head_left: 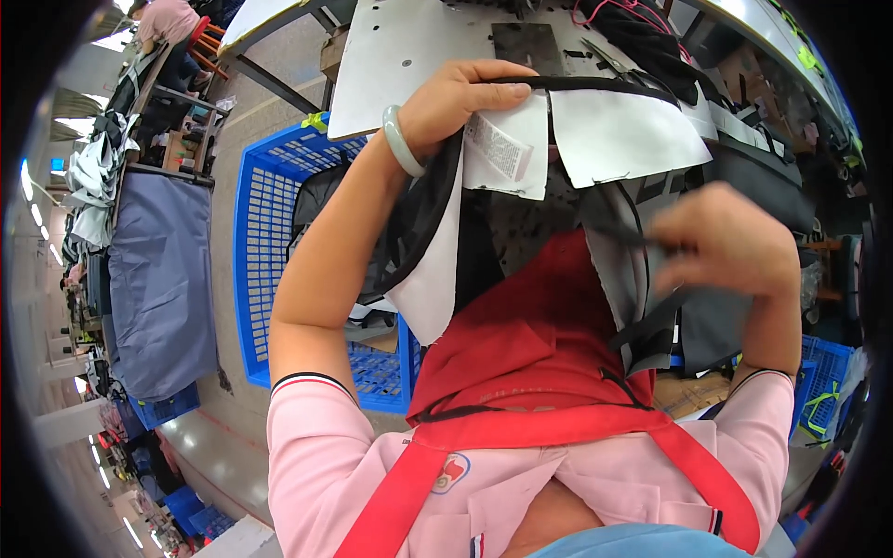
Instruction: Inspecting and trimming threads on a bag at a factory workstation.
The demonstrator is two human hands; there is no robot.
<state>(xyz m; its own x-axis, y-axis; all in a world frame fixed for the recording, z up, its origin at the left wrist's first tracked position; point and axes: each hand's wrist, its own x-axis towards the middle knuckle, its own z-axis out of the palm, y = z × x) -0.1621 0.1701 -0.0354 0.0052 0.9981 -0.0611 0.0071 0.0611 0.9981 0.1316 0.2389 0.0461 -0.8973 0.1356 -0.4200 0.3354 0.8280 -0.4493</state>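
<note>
The grip of the left hand point(456, 104), at 12 o'clock and wearing a pale green bangle point(402, 142), is closed on a black-bound fabric piece with stiff white panels point(625, 138), thumb and fingers pinching its dark edging. The right hand point(730, 240), at 3 o'clock, is blurred; a dark strip lies at its fingertips, but whether its grip closes on this cannot be told.

The piece arches from 10 to 2 o'clock above the wearer's red cloth apron point(549, 316); its black edging curves, and its white panels hang as separate flaps. On the flap beside the left hand is a white rectangular label point(499, 151) with fine print, too small to read. The apron bears faded pale lettering.

At 12 o'clock, the white tabletop point(409, 56) carries a dark rectangular plate point(526, 48) and metal scissors point(606, 61). At 9 o'clock, a blue lattice-sided plastic crate point(249, 270) contains dark fabric. Between 3 and 4 o'clock stands a second blue plastic crate point(819, 358), with a yellow-green strip at its side.
</note>
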